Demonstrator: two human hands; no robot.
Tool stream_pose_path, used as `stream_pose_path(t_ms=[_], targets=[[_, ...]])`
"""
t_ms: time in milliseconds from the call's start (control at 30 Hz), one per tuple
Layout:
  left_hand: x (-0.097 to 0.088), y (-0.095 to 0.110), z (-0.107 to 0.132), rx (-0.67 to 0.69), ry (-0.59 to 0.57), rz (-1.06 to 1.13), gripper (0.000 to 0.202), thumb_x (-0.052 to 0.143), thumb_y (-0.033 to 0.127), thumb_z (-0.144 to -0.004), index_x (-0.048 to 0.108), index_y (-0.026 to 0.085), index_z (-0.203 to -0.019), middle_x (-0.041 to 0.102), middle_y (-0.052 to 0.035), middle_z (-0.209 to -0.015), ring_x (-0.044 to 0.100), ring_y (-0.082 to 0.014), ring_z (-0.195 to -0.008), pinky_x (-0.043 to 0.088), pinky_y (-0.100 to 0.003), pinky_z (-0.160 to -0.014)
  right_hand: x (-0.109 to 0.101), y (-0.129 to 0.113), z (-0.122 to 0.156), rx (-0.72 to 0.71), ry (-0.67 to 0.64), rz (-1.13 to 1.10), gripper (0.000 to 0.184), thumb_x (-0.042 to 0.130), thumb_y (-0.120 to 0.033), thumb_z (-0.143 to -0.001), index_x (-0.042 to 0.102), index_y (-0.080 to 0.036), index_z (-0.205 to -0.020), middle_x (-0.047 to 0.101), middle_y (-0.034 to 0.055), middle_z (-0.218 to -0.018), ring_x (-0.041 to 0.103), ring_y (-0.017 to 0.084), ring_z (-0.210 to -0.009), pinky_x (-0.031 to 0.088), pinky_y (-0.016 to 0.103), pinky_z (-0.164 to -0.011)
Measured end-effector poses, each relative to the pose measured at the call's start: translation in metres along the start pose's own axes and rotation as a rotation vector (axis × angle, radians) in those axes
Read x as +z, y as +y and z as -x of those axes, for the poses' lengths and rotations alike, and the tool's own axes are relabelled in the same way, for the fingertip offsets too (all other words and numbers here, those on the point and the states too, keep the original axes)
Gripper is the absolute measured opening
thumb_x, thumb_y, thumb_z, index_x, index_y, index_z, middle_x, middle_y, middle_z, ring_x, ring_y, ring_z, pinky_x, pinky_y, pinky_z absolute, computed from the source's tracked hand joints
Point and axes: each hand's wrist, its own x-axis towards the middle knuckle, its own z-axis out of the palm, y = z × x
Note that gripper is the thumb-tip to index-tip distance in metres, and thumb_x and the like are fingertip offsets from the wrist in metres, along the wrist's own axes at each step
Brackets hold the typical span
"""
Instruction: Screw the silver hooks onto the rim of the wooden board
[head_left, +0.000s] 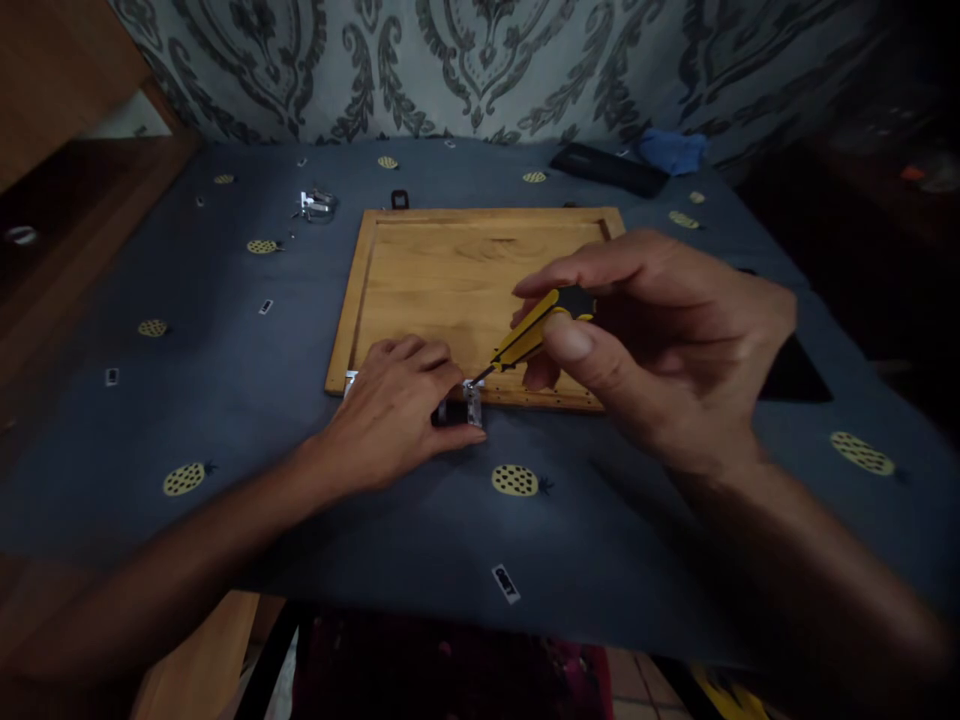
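Note:
My right hand (pixel 660 345) is closed round a yellow and black screwdriver (pixel 536 328), gripping its handle between thumb and fingers. The tip points down-left onto a small metal hinge (pixel 472 400) at the near edge of a wooden panel (pixel 465 265). My left hand (pixel 394 410) rests on the cloth with fingers curled, pinching that hinge against the panel's front edge. Part of the hinge is hidden under my left fingers.
A dark blue cloth with pineapple prints (pixel 225 400) covers the table. Another metal hinge (pixel 316 204) lies at the back left. A black flat object (pixel 609 168) and a blue cloth (pixel 673 150) lie at the back right. Patterned wallpaper stands behind.

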Motion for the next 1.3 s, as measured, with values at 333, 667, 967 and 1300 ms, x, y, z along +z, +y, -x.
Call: stream_pose_path(t_ms=[333, 667, 967, 1300], targets=[[0.002, -0.001, 0.000, -0.001, 0.007, 0.000, 0.040, 0.074, 0.053, -0.084, 0.070, 0.018, -0.103, 0.068, -0.0075, -0.110, 0.059, -0.0295, -0.106, 0.045, -0.046, -0.093, 0.005, 0.005, 0.003, -0.100, 0.185, 0.158, 0.027, 0.088, -0.038, -0.069, 0.062, -0.031, -0.075, 0.056, -0.0035, -0.062, 0.048, 0.015, -0.049, 0.036, 0.033, -0.044], [0.000, -0.001, -0.001, -0.006, -0.003, 0.007, 0.042, 0.073, 0.055, -0.084, 0.070, 0.017, -0.100, 0.067, -0.0066, -0.104, 0.058, -0.0282, -0.102, 0.045, -0.043, -0.089, 0.006, -0.012, 0.008, -0.073, 0.397, 0.274, 0.016, 0.072, -0.044, -0.086, 0.066, -0.031, -0.079, 0.060, 0.0019, -0.078, 0.052, 0.018, -0.059, 0.042, 0.034, -0.051], [0.002, -0.001, 0.000, -0.001, 0.014, -0.009, 0.040, 0.072, 0.055, -0.084, 0.068, 0.018, -0.099, 0.067, -0.0062, -0.103, 0.059, -0.0285, -0.101, 0.045, -0.043, -0.088, 0.007, 0.003, 0.009, -0.008, 0.201, 0.192, 0.024, 0.084, -0.041, -0.075, 0.063, -0.032, -0.083, 0.057, -0.0018, -0.074, 0.054, 0.017, -0.054, 0.044, 0.035, -0.049], [0.001, 0.000, 0.000, -0.002, 0.013, -0.010, 0.040, 0.072, 0.054, -0.085, 0.068, 0.018, -0.101, 0.067, -0.0066, -0.103, 0.059, -0.0282, -0.102, 0.046, -0.044, -0.089, 0.009, 0.004, 0.008, -0.060, 0.201, 0.213, 0.025, 0.082, -0.044, -0.077, 0.061, -0.030, -0.081, 0.057, -0.0023, -0.075, 0.053, 0.015, -0.055, 0.045, 0.034, -0.053]])
